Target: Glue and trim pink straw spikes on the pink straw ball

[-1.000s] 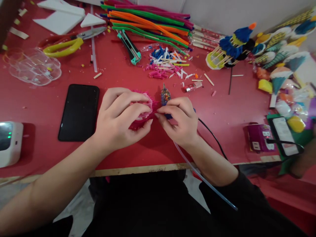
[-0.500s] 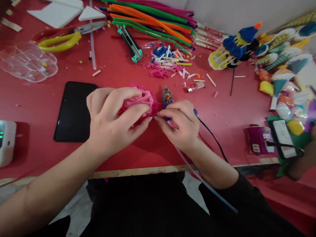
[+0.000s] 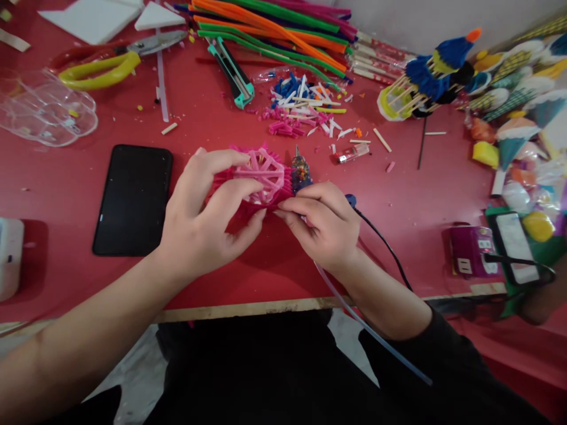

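Observation:
A pink, spoked craft piece with a fuzzy fringe is steadied by my left hand, its fingers curved over the left side and the thumb below. At the lower right edge of that piece, my right hand pinches a dark pink pipe cleaner between thumb and fingertips. A glue gun lies just behind my right hand, nozzle pointing away; the hand hides much of its body. Its long clear glue stick runs out under my right wrist past the table edge.
Pipe cleaners, a box cutter and cut scraps lie at the back. Snips and a phone are on the left. Rightward are a blue-and-yellow stick craft, a purple box and a black cable.
My left fingers have loosened and shifted left on the pink craft piece, showing more of its spokes. My right hand keeps its pinch in nearly the same place. The view has shifted slightly.

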A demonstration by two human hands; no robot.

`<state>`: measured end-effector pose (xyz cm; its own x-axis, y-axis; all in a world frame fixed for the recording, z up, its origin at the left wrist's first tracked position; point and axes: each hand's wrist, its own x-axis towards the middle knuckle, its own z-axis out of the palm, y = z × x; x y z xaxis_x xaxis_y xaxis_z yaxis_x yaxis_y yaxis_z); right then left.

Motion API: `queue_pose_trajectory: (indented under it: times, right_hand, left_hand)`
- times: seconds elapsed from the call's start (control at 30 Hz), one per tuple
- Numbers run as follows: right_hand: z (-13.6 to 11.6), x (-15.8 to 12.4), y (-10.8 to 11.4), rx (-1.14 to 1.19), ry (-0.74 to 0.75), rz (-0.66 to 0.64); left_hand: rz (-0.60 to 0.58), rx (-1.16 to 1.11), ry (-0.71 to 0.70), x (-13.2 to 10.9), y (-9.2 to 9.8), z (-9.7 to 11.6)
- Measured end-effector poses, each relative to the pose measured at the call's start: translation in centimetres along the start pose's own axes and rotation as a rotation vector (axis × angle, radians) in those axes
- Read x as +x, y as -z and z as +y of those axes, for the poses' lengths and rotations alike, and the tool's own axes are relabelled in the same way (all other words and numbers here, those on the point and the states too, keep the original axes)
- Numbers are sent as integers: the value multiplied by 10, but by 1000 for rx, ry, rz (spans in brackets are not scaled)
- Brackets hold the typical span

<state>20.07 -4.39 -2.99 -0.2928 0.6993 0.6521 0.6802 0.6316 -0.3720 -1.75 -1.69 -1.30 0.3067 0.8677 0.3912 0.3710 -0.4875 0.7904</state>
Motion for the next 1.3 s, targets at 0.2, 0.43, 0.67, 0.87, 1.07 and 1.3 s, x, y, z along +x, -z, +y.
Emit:
queue_pose_trajectory:
  times: [0.2, 0.43, 0.67, 0.87, 1.07, 1.3]
  right_hand:
    - [-3, 1, -1, 55, -32, 13]
    - [-4, 1, -4, -9, -77, 33]
    - [-4, 1, -9, 7, -73, 105]
    - [-4, 4, -5, -16, -78, 44]
    - [21, 2, 50, -243, -167, -113]
    - [71, -17, 77, -242, -249, -688]
  left_hand:
    - [-9, 49, -41, 2, -4, -1]
    - [8, 64, -76, 3, -5, -1]
    - [4, 102, -92, 1, -5, -2]
    - [24, 87, -92, 1, -5, -1]
    - [67, 164, -221, -2, -7, -9]
    - [101, 383, -402, 0, -7, -12]
